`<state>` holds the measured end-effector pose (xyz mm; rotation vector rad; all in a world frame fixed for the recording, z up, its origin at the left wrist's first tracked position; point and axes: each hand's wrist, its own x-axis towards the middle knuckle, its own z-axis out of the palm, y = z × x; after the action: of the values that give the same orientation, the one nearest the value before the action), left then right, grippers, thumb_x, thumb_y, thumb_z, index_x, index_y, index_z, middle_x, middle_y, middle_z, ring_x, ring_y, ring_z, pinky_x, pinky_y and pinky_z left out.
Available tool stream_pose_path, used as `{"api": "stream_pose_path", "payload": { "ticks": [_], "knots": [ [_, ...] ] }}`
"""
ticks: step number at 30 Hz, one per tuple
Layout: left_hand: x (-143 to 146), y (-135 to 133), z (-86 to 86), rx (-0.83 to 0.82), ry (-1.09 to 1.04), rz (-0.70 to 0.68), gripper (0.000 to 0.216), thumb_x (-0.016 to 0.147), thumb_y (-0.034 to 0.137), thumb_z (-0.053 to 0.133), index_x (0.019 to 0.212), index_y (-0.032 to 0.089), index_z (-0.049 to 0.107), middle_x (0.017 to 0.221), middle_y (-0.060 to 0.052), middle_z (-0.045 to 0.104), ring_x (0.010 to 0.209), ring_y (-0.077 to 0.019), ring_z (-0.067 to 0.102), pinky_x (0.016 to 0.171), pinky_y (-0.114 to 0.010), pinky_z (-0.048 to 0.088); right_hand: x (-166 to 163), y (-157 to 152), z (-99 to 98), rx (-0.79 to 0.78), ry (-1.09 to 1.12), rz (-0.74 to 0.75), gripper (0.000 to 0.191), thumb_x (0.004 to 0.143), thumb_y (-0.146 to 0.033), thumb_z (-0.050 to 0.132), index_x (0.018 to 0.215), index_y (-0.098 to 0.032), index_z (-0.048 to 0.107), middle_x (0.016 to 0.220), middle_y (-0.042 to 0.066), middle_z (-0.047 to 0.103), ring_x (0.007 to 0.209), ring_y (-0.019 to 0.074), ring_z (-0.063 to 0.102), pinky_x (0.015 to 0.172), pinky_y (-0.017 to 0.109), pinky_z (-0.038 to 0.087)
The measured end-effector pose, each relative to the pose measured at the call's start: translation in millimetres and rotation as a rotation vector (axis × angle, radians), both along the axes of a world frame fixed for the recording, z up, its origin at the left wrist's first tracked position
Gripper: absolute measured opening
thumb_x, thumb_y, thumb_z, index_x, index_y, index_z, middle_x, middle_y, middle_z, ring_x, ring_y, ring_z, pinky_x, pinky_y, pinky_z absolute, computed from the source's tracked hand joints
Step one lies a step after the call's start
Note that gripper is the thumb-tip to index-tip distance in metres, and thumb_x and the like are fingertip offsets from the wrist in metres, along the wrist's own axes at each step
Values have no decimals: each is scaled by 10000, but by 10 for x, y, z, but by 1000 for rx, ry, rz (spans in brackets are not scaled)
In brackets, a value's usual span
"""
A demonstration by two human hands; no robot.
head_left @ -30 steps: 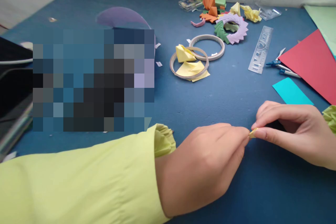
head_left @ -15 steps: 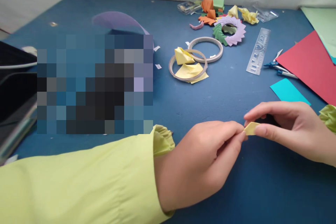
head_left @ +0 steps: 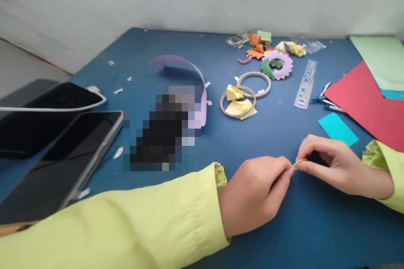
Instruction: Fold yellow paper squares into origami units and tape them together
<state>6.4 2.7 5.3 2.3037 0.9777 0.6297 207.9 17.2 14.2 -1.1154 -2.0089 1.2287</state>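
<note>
A small folded piece of yellow paper (head_left: 297, 163) is seen nearly edge-on between my two hands, mostly covered by fingers. My left hand (head_left: 260, 191) pinches its left end between thumb and fingertips. At its right end, my right hand (head_left: 336, 168) is closed on it, thumb below and fingers above. Both hands hover over the blue table (head_left: 268, 243). Just beyond my right hand lies a turquoise paper rectangle (head_left: 338, 129). Further off, two tape rolls (head_left: 267, 92) overlap, with folded yellow paper (head_left: 241, 107) inside the nearer one.
A purple-and-green folded paper ring (head_left: 285, 67) and orange paper pieces (head_left: 255, 46) sit at the back. A clear ruler (head_left: 306, 86), pens (head_left: 334, 107) and red paper (head_left: 366, 101) lie right. At left are a black-screened device (head_left: 63, 164), a purple strip (head_left: 197, 71) and a pixelated dark area.
My right hand's fingers have closed onto the yellow paper, which has turned from showing its flat face to edge-on. The view has shifted, showing more of the left devices.
</note>
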Motion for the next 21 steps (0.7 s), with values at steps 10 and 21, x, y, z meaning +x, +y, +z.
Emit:
{"api": "stream_pose_path", "payload": {
  "ticks": [10,21],
  "knots": [
    [-7,33,-41,204,47,-25,254,921,143,356,809,149,584,647,-15,577,578,-146,530,522,-264,380,32,13,-63,107,7,15,77,842,-196,585,786,-178,634,684,12,594,641,114,540,582,240,460],
    [-31,74,-83,394,139,-80,300,938,133,328,733,152,547,582,-5,502,525,-138,446,471,-268,322,35,37,-163,183,24,1,79,839,-210,617,907,-220,657,760,10,652,727,125,556,657,251,468]
  ]
}}
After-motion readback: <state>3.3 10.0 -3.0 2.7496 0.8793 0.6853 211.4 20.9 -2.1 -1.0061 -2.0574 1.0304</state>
